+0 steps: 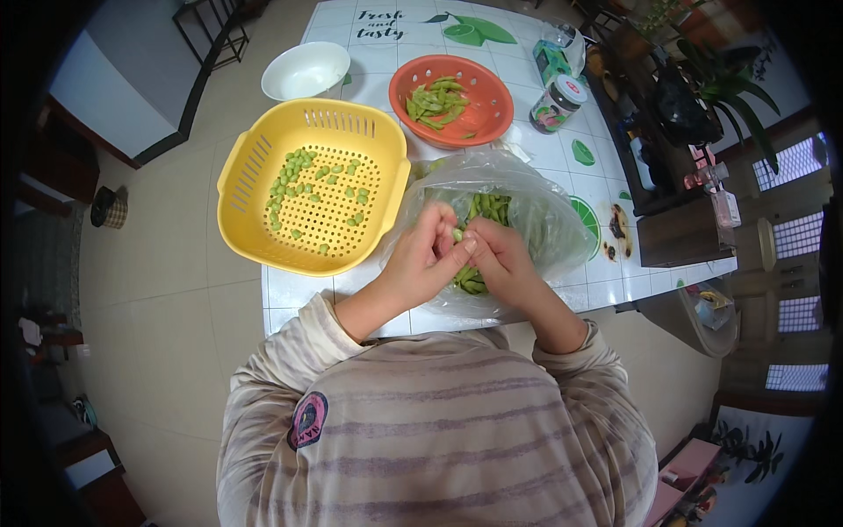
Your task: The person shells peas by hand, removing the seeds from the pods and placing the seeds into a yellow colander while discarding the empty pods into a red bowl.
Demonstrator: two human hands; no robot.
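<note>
My left hand and my right hand meet over an open clear plastic bag. Pinched between their fingertips is a green soybean pod, mostly covered by the fingers. Inside the bag lie many green pods, partly hidden beneath my hands. To the left of the bag stands a yellow plastic colander with several loose shelled beans on its perforated bottom. Behind the bag, an orange-red plastic basket contains a heap of flattened-looking green pods.
A white bowl stands behind the yellow colander. At the back right are a lidded glass jar and a green box. The white tiled-pattern tablecloth has burn marks on the right. A dark cabinet borders the table there.
</note>
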